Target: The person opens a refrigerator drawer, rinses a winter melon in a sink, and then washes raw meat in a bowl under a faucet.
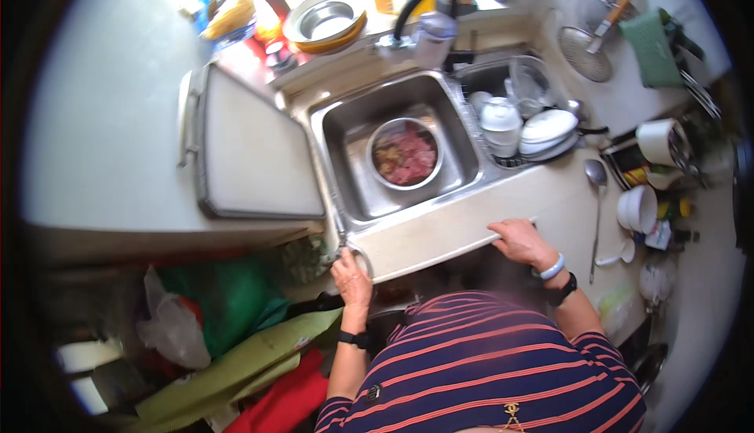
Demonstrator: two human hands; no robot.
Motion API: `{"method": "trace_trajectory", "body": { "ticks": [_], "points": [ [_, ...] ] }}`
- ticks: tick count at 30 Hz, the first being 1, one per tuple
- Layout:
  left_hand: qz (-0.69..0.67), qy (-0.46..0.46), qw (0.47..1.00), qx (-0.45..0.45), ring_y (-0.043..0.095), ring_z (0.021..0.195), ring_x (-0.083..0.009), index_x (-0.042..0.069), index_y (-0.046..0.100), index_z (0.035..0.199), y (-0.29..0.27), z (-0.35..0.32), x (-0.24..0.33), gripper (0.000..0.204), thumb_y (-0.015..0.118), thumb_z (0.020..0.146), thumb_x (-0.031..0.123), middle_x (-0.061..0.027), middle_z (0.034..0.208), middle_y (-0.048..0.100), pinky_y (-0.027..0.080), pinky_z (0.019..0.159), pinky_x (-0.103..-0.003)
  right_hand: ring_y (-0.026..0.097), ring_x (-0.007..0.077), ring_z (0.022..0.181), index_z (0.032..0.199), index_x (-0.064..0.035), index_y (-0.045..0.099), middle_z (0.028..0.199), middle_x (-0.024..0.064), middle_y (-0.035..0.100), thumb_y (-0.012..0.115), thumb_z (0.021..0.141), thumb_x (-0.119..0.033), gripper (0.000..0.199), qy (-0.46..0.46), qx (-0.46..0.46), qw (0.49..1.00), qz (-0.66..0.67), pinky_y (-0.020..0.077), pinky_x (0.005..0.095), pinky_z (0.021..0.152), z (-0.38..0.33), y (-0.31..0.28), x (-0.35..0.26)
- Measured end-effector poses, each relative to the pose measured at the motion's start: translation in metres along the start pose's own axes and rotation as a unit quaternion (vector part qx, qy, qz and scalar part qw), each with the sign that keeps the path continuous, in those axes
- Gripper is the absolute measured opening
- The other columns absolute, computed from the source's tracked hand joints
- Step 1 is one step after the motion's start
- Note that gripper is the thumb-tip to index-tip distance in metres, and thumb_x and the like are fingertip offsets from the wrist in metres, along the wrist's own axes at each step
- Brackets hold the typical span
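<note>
A steel sink (345, 130) holds a round metal bowl (404, 154) of pink raw meat pieces. My left hand (350, 273) grips the counter's front corner below the sink's left edge, fingers curled on the rim. My right hand (520, 239) rests on the counter's front edge (440, 236) to the right, fingers bent over it. Both wrists carry dark bands; the right one also has a pale bracelet. A black tap (422, 1) with a white filter arches over the sink from behind.
A white cutting board (251, 150) lies left of the sink. Washed white bowls and plates (522, 126) fill the rack on the right. A ladle (597, 189), cups (638, 209) and bottles crowd the right counter. Green and red bags (236, 315) lie on the floor at left.
</note>
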State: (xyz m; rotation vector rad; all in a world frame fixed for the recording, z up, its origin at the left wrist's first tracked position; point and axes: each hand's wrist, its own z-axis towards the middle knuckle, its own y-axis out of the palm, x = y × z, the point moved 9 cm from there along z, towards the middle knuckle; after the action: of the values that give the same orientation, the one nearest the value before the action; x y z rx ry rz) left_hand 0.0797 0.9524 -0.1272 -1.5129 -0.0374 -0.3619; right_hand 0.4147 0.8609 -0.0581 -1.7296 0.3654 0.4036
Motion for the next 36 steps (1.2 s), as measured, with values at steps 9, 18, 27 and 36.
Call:
{"method": "trace_trajectory", "body": {
  "ticks": [9,18,27,36],
  "points": [
    [-0.001,0.051,0.997,-0.054,0.052,0.082,-0.0384,0.007,0.039,0.127,0.002,0.012,0.070,0.055,0.052,0.074,0.001,-0.0218,0.088,0.053,0.042,0.070,-0.046,0.055,0.0296,0.093,0.111,-0.0067,0.053,0.095,0.0124,0.060,0.058,0.078,-0.018,0.035,0.123,-0.003,0.992,0.017,0.0408,0.0406,0.083,-0.106,-0.049,0.102],
    [0.123,0.061,0.982,-0.130,0.052,0.094,-0.0355,0.006,0.045,0.120,-0.015,-0.016,0.160,0.053,0.065,0.072,0.014,-0.0203,0.095,0.054,0.042,0.081,-0.042,0.056,0.0323,0.092,0.102,-0.0029,0.058,0.098,0.0151,0.060,0.062,0.073,-0.012,0.031,0.349,0.258,0.900,0.050,0.0447,0.0411,0.079,-0.369,-0.125,0.255],
    [-0.065,0.246,0.939,-0.232,0.058,0.078,-0.0258,0.007,0.053,0.114,-0.064,-0.045,0.452,0.040,0.063,0.076,0.013,-0.0149,0.095,0.057,0.048,0.069,-0.034,0.036,0.0358,0.121,0.131,-0.0023,0.032,0.131,0.0230,0.036,0.072,0.066,-0.019,0.078,0.568,0.313,0.758,0.068,0.0342,0.0372,0.099,-0.597,-0.104,0.347],
    [-0.032,0.640,0.630,-0.439,0.052,0.099,-0.0352,0.007,0.042,0.124,0.101,-0.276,0.745,0.050,0.060,0.079,0.020,-0.0197,0.103,0.056,0.043,0.084,-0.040,0.025,0.0380,0.128,0.138,-0.0057,0.020,0.137,0.0251,0.026,0.079,0.057,-0.032,0.103,0.531,0.305,0.786,0.081,0.0254,0.0453,0.103,-0.611,-0.067,0.351]
  ]
}}
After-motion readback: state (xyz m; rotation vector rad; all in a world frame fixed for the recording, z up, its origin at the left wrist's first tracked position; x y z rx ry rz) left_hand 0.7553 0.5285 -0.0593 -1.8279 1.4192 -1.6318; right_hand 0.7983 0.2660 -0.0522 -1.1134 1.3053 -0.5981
